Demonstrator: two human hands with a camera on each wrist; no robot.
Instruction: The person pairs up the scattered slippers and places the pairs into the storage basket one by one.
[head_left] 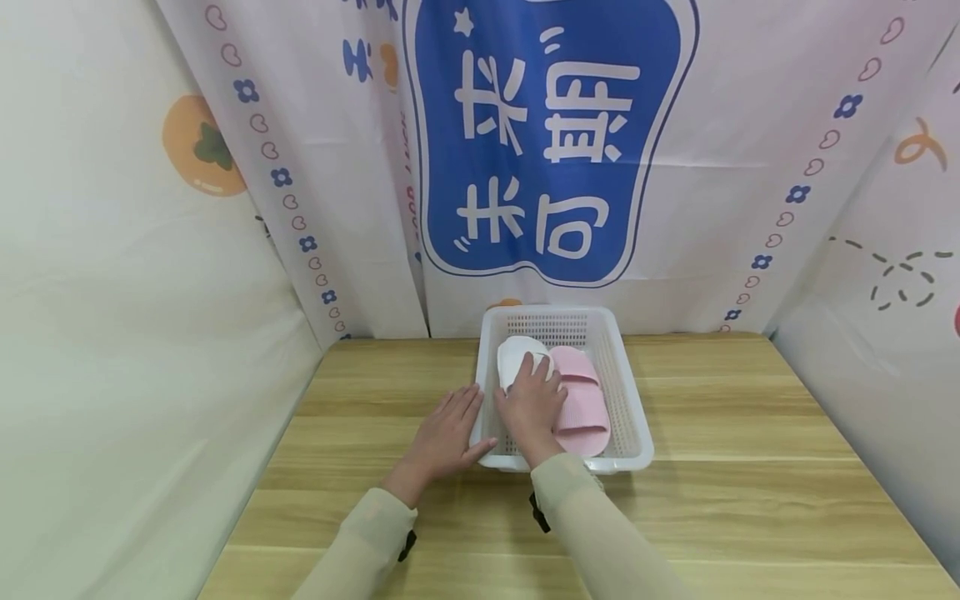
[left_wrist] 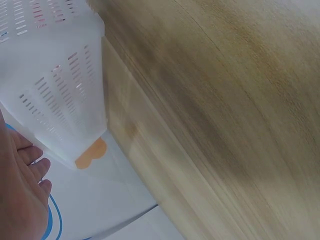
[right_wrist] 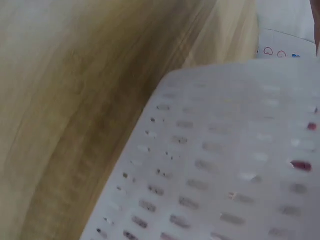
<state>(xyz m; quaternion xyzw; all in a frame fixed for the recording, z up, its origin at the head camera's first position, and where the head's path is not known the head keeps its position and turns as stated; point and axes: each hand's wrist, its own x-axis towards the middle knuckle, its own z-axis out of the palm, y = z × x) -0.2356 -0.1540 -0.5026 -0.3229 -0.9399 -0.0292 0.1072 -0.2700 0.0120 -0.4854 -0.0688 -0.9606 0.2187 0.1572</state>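
A white perforated plastic basket [head_left: 634, 417] stands on the table. On its right side inside lies a pink slipper [head_left: 585, 407] with a ribbed strap. A white slipper [head_left: 517, 352] lies to the left of it, partly covered by my right hand [head_left: 531, 408], which holds it from above with thumb and fingers on either side. Flat along the basket's left rim rests my left hand [head_left: 442, 437], fingers straight and thumb spread toward the near corner. In the left wrist view the left hand [left_wrist: 20, 190] shows beside the basket wall [left_wrist: 65, 100]. The right wrist view shows mostly basket wall [right_wrist: 210, 165].
The wood-grain table [head_left: 750, 467] extends to both sides of the basket and in front of it. A printed white cloth [head_left: 720, 208] with a blue panel hangs right behind the basket. Light cloth walls [head_left: 135, 350] close off the left and right sides.
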